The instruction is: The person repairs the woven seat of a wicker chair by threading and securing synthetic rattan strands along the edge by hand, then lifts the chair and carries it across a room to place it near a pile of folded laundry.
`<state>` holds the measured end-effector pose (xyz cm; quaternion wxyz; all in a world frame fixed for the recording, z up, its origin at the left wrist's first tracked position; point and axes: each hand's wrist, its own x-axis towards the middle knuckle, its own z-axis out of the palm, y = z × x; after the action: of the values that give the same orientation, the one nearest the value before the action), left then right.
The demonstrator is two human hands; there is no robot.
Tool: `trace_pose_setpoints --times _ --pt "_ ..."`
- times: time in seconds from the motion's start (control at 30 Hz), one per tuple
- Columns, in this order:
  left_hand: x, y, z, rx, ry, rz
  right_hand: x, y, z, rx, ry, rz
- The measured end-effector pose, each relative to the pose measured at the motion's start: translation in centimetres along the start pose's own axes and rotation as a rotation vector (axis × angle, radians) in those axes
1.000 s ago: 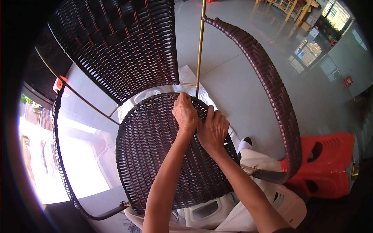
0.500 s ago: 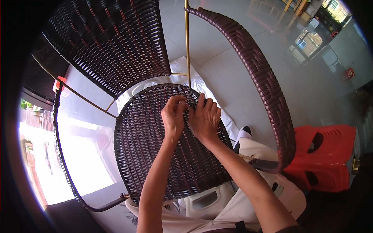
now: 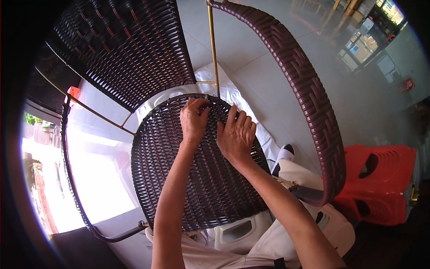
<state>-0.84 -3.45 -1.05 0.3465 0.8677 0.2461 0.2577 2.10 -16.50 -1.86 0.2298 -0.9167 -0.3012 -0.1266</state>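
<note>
1. Head view: a dark brown woven wicker chair seat (image 3: 197,179) fills the middle of the picture, lying flat in front of the person and above their lap.
2. The left hand (image 3: 193,120) lies on the far part of the seat, its fingers curled and pinching at the weave right at the far rim. What it pinches is too small to make out, likely a strand of the wicker.
3. The right hand (image 3: 236,134) rests just beside the left one, palm down, fingers spread flat on the woven surface. It presses on the seat and grips nothing.
4. The two hands are close together but do not touch; both forearms come in from the lower edge.
5. The woven chair back (image 3: 125,49) rises at the upper left, in the same dark brown weave.
6. A woven armrest (image 3: 309,98) curves from the top centre down the right side, ending near the person's knee.
7. A thin brass-coloured metal rod (image 3: 213,49) of the frame runs from the top edge down to the seat's far rim, just beyond the left hand's fingertips.
8. A white plastic sheet (image 3: 233,92) lies on the grey tiled floor (image 3: 268,76) under the chair.
9. Stacked red plastic stools (image 3: 380,179) stand at the right, well apart from the hands.
10. A white plastic jug (image 3: 235,231) shows below the near edge of the seat, by the person's light trousers.
</note>
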Motion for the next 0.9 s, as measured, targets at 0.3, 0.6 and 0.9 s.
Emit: trace_pose_setpoints --times 0.3,0.6,0.9 --pt "0.0 0.0 -0.1 0.190 0.024 0.257 0.1 0.2 -0.3 -0.027 0.014 -0.011" --pt "0.8 0.0 1.0 0.241 0.084 0.306 0.1 0.0 -0.1 -0.053 0.014 -0.004" --pt "0.2 -0.8 0.2 -0.014 -0.021 0.224 0.0 0.0 0.1 -0.075 -0.002 -0.024"
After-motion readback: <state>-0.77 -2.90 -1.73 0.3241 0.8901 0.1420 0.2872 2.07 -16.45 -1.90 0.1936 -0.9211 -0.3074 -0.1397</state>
